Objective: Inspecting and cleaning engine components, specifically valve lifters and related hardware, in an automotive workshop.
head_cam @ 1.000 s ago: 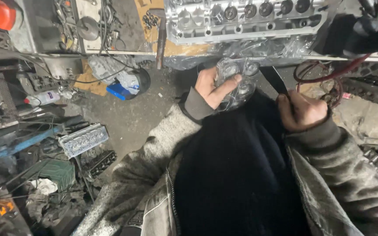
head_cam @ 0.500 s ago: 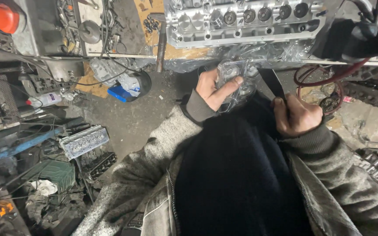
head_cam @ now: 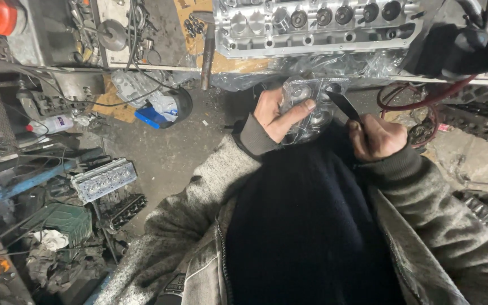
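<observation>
My left hand grips a clear plastic blister pack with round metal parts in its pockets, held in front of my dark sweater. My right hand is closed on a dark flat blade-like tool whose tip rests at the pack's right edge. Both hands are just below the edge of a workbench, where a silver engine cylinder head lies on crumpled plastic sheeting.
A hammer lies on the bench left of the cylinder head. On the dirty floor at left lie another cylinder head, a green crate, a blue container and a spray can. Red cables hang at right.
The hands and pack have barely shifted. The blade's tip has stayed at the pack's right edge, and my left thumb lies a little further across the pack.
</observation>
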